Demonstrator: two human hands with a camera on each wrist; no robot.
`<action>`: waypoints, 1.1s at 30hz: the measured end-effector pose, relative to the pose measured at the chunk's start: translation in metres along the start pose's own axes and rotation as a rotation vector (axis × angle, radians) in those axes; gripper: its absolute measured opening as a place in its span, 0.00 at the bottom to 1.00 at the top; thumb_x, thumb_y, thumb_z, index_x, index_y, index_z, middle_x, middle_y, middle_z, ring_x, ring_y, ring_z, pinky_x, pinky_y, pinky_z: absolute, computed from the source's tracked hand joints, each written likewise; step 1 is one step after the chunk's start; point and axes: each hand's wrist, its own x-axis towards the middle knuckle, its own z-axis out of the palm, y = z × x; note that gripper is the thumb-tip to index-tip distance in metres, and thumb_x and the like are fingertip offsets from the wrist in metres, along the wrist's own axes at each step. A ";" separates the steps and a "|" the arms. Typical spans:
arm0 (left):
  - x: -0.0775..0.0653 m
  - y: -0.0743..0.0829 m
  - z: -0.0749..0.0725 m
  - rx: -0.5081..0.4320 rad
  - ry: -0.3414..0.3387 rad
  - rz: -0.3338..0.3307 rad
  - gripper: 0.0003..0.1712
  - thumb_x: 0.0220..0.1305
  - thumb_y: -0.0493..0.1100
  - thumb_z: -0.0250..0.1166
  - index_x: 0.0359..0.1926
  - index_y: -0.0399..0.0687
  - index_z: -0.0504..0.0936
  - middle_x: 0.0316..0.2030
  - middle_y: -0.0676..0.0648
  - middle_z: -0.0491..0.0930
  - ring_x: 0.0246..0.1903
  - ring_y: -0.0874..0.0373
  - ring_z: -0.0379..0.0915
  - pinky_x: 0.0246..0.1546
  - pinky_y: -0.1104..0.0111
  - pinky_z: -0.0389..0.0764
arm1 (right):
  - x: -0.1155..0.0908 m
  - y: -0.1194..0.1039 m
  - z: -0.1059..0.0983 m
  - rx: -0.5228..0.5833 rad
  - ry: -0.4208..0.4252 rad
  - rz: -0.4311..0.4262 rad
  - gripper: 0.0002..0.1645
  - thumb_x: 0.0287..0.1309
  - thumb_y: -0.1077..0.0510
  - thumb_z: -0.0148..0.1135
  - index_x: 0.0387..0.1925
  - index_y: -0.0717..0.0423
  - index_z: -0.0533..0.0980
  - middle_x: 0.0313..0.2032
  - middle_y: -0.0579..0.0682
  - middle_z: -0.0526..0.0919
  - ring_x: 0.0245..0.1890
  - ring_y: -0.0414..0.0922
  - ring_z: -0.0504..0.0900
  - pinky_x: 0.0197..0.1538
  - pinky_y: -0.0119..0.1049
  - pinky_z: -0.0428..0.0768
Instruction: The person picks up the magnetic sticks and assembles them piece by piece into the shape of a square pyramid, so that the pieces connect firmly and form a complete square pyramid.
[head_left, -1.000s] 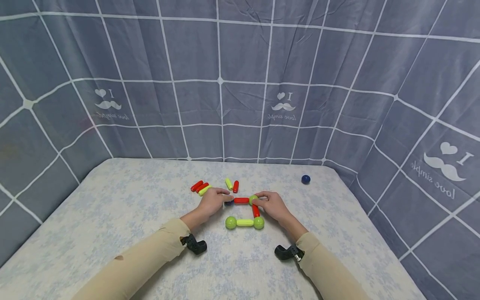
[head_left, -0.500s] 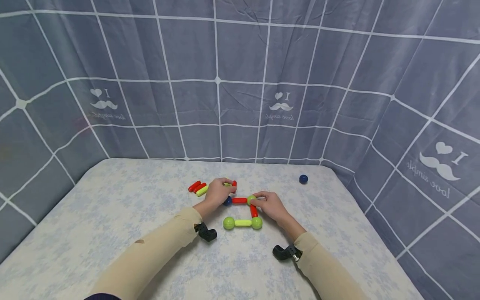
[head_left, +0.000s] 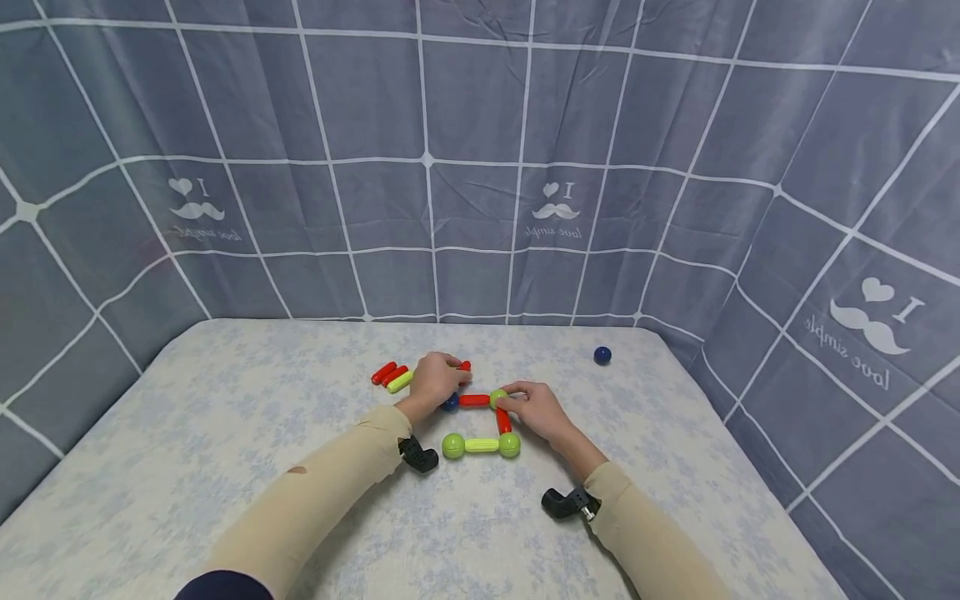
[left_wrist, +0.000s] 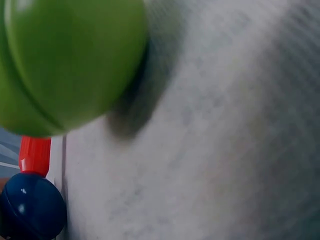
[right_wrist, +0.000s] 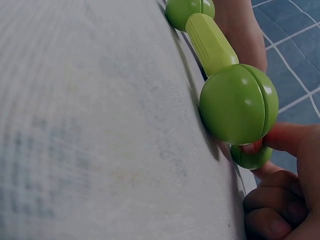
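My left hand [head_left: 435, 380] reaches behind the joined pieces, its thumb and finger pinching a short red rod [head_left: 466, 365] that they partly cover. Below that hand sits a dark blue ball [head_left: 450, 402], joined to another red rod [head_left: 475, 401] that runs to a green ball [head_left: 498, 399]. My right hand [head_left: 538, 410] pinches this green ball. From there a slanted red rod [head_left: 503, 421] leads to the near right green ball [head_left: 509, 445]. A yellow-green rod [head_left: 482, 445] links it to the near left green ball [head_left: 453, 446]. The left wrist view shows the blue ball [left_wrist: 33, 206] beyond a large green ball [left_wrist: 75, 60].
Two red rods [head_left: 384, 372] and a yellow-green rod [head_left: 401, 382] lie together left of my left hand. A second blue ball [head_left: 602, 356] sits at the table's back right. A grey-blue curtain [head_left: 480, 208] with white lines hangs behind and beside the table [head_left: 225, 417].
My left hand has let go of the blue ball and moved back to the short red rod, covering the yellow-green rod beside it. My right hand stays at the green ball.
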 end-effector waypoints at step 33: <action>0.000 -0.004 0.002 -0.002 0.027 0.005 0.09 0.58 0.46 0.72 0.36 0.48 0.92 0.29 0.51 0.88 0.28 0.59 0.80 0.25 0.70 0.74 | -0.001 0.001 -0.002 0.002 0.014 -0.022 0.18 0.59 0.47 0.70 0.47 0.52 0.86 0.18 0.41 0.67 0.19 0.40 0.62 0.26 0.33 0.62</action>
